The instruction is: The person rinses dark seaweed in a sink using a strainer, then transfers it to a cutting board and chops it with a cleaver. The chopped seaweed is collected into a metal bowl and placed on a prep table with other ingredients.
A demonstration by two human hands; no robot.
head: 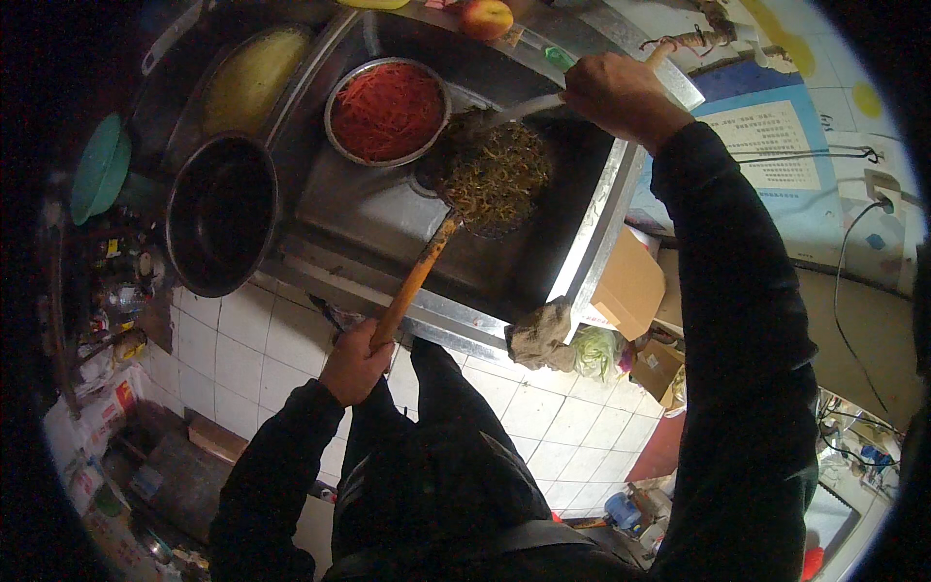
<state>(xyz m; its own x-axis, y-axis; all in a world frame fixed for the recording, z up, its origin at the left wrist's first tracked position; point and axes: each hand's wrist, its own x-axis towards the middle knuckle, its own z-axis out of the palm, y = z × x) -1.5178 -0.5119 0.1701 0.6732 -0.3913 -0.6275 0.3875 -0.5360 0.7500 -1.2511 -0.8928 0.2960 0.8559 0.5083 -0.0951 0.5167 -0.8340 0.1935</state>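
My left hand (356, 364) grips the wooden handle (418, 273) of a round pan or strainer low in a stainless steel sink (349, 214). Brownish-green shreds (502, 178) fill the vessel and hide most of it. Above the sink's right side, my right hand (614, 94) is closed around a pale hose (658, 54). From the fist, the hose or its water stream (534, 108) reaches down towards the shreds; blur hides where one ends and the other begins. Beside the shreds stands a metal bowl (331, 134) of orange-red shreds, probably carrot.
A dark, deep pot (222, 218) stands left of the sink, near a basin of pale yellow food (258, 80) and a teal bowl (102, 171). A round red-yellow fruit (486, 20) lies behind. A rag (540, 336) hangs over the front corner, near a cardboard box (629, 280).
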